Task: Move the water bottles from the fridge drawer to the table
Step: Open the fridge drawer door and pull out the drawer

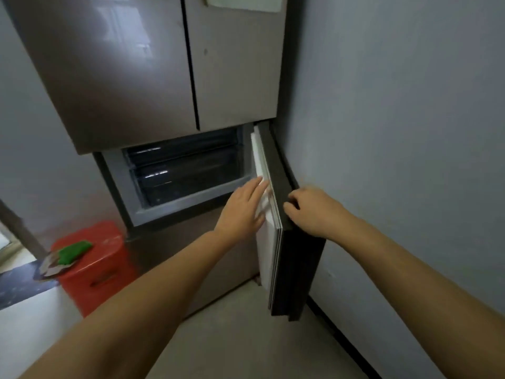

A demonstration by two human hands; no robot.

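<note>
The fridge's small lower door (297,258) stands swung open to the right, dark outside and white inside. My left hand (243,209) lies with straight fingers against its white inner face. On the door's dark outer side, my right hand (311,212) curls its fingers round the top edge. Behind the door, the open compartment shows clear plastic drawers (177,173), dark inside. No water bottle can be made out in them.
The fridge's two upper doors (153,67) are closed. A grey wall (396,132) runs close along the right, just behind the open door. A red plastic stool (103,269) with a green packet (73,251) on top stands at lower left.
</note>
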